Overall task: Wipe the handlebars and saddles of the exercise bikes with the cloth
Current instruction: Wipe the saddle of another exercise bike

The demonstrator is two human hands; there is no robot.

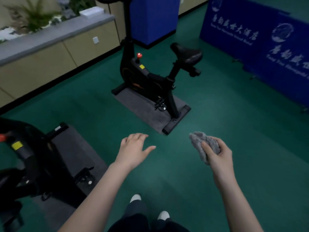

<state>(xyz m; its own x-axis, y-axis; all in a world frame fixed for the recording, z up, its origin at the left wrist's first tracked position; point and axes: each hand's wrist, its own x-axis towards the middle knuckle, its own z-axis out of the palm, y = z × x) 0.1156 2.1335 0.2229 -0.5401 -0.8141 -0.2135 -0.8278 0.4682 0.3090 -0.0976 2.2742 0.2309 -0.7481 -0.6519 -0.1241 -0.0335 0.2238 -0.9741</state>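
Observation:
A black exercise bike [147, 77] stands ahead on a grey mat [133, 104], its black saddle [187, 53] toward the right. Its handlebars are mostly cut off at the top edge. A second black bike [25, 158] fills the lower left, only partly in frame. My right hand [217, 156] grips a crumpled grey cloth [203, 144] in the air, well short of the far bike. My left hand [135, 148] hovers above the floor with relaxed, spread fingers and holds nothing.
Green floor [217, 106] lies between me and the far bike. Beige cabinets [50, 52] with a grey top and plants run along the left. A blue pillar [153, 19] stands behind the bike, blue banners [267, 44] at right. My feet [150, 206] show below.

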